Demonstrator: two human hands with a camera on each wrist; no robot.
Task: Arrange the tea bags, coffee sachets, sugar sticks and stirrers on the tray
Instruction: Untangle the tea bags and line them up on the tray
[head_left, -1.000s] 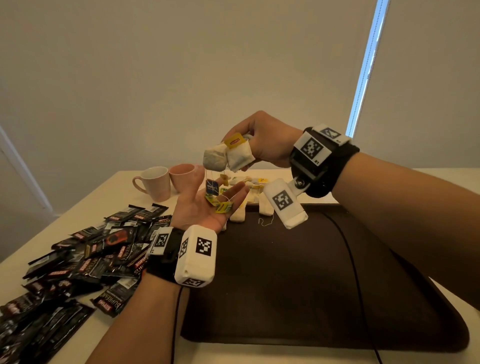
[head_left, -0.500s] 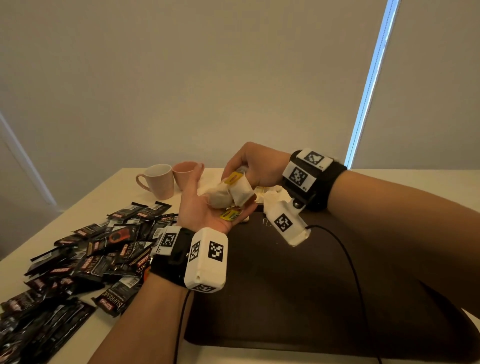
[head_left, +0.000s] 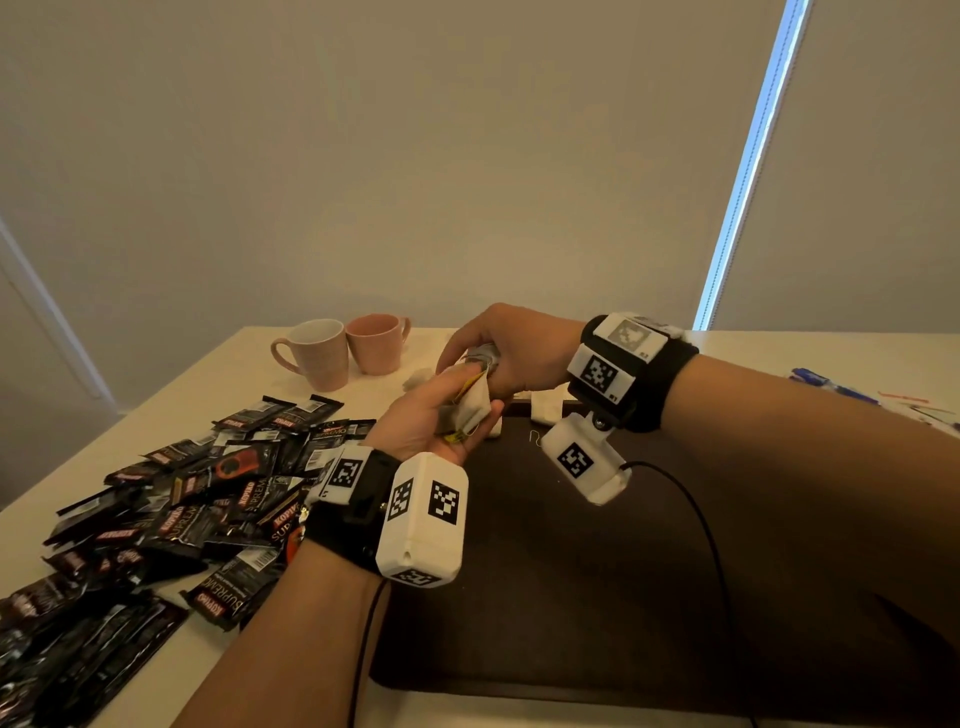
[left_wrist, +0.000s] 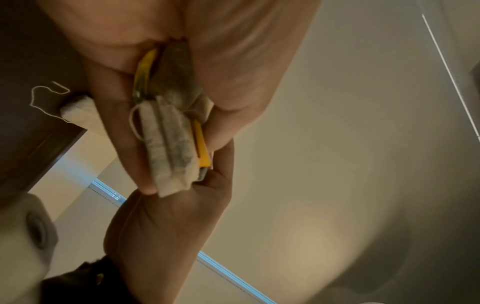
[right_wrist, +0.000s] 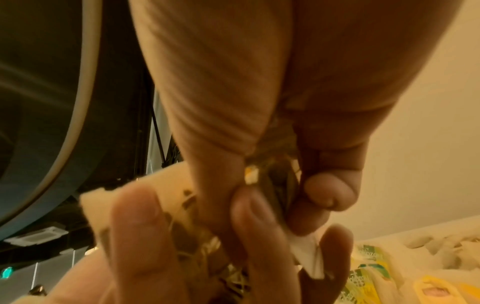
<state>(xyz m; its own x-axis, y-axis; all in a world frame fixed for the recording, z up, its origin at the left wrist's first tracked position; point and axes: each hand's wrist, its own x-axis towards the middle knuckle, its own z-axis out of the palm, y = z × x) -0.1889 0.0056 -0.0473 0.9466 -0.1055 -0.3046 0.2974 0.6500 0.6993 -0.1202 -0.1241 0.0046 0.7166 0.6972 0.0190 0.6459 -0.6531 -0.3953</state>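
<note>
Head view: both hands met above the far edge of the dark brown tray (head_left: 597, 571), which lay on the pale surface (head_left: 218, 384). The left hand (head_left: 415, 421), palm up, cradled a small bundle of tea bags (head_left: 472, 408) with its fingers curled round them; the right hand (head_left: 511, 348) came over from above and pinched the bundle's far end. Black coffee sachets (head_left: 171, 509) lay heaped on the surface left of the tray. Two pink mugs (head_left: 343, 353) stood side by side beyond the heap. More loose tea bags (head_left: 545, 408) lay at the tray's far rim.

Left wrist view: the tea bags (left_wrist: 168, 148), with yellow tags (left_wrist: 202, 150) and looped string, were clamped between the left fingers (left_wrist: 116, 123) and palm; the right hand (left_wrist: 161, 236) touched their tip.

Right wrist view: blurred. The right thumb and fingers (right_wrist: 330, 193) were closed on a tea bag (right_wrist: 280, 185); left fingertips (right_wrist: 135, 222) showed below. Yellow-tagged tea bags (right_wrist: 376, 273) lay on the surface beneath.
</note>
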